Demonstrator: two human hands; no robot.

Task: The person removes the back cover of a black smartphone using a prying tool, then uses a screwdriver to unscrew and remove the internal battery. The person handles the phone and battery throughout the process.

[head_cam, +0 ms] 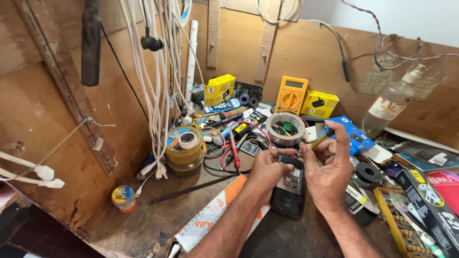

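Now | left hand (267,167) clamped on black opened handset (289,187), upright over cluttered wooden desk (143,224) | right hand (327,165) pinches yellow-handled screwdriver (319,140), angled down-left at handset's top, just beside.

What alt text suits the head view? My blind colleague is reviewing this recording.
Two bare hands work on a cluttered wooden bench: the left hand holds an opened black handheld device, and the right hand pinches a thin yellow-handled tool above it.
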